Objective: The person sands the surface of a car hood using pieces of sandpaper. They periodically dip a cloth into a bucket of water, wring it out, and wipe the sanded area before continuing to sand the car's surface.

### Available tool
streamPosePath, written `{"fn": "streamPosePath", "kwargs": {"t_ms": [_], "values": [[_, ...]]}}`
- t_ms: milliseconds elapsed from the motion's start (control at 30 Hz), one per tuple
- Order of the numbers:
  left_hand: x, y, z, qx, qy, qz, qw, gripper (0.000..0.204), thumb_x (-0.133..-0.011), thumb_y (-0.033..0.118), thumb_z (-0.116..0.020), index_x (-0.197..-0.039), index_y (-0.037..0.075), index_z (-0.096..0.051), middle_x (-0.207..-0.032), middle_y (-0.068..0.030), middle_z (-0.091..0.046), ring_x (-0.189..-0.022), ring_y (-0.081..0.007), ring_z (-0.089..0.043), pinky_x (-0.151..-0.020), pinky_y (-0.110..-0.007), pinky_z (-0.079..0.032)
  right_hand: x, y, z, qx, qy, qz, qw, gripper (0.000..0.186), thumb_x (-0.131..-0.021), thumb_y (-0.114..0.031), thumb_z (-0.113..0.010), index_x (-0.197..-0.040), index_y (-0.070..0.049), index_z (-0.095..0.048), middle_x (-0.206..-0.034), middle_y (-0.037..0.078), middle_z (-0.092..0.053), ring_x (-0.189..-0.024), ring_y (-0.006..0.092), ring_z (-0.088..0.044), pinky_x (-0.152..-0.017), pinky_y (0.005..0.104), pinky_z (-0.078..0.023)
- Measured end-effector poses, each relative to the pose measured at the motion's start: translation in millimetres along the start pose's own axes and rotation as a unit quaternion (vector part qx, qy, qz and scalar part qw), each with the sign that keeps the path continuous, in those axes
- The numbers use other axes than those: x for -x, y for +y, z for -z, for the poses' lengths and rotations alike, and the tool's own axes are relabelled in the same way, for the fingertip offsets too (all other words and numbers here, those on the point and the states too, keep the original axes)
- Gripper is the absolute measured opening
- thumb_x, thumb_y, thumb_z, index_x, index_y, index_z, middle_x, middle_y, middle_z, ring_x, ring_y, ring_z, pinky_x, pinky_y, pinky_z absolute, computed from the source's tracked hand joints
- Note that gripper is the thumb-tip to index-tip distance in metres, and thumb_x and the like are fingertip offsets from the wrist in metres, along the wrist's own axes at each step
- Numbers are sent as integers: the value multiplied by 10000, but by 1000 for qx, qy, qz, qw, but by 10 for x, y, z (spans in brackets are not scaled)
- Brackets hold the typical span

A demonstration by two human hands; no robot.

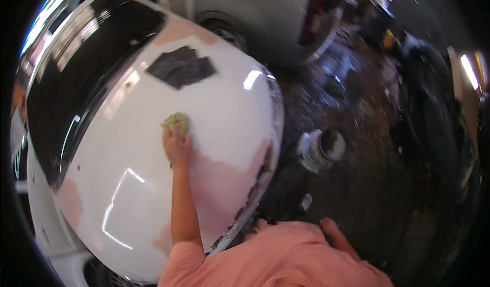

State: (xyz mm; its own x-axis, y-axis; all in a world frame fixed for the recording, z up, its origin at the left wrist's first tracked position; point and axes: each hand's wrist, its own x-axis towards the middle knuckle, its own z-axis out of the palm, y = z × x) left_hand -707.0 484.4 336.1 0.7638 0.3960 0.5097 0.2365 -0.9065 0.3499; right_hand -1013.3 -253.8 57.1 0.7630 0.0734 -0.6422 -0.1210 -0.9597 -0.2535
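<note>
My left hand [178, 148] presses a crumpled yellow-green cloth [176, 119] against the middle of a white car hood [138, 149], its fingers closed over it. Pink patches [219, 187] show on the hood's paint, the largest lying beside my left forearm. Farther along the hood lie flat dark grey sheets [181, 67], overlapping one another. My right hand [329, 226] is low at my right side, away from the hood; it looks small and blurred, and its fingers cannot be made out.
A dark windshield [81, 72] borders the hood on the left. Another light-coloured car [245, 14] stands beyond it. On the wet dark floor to the right is a whitish bucket [311, 151]. Bulky black objects [434, 98] line the far right.
</note>
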Motion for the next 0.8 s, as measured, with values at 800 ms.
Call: {"fn": "streamPosePath", "kwargs": {"t_ms": [800], "values": [[2467,5163,-2050,562,-439,287,640,460,-1059,316,-520,-1273,-73,-637,-1044,-202,-742,-791,-269,-726,-684,-389,-592,470,4079,227,-492,100,-284,817,224,-995,-290,-614,-1017,-76,-678,-876,88,-696,-714,237,-683,-604,405,-541]]}}
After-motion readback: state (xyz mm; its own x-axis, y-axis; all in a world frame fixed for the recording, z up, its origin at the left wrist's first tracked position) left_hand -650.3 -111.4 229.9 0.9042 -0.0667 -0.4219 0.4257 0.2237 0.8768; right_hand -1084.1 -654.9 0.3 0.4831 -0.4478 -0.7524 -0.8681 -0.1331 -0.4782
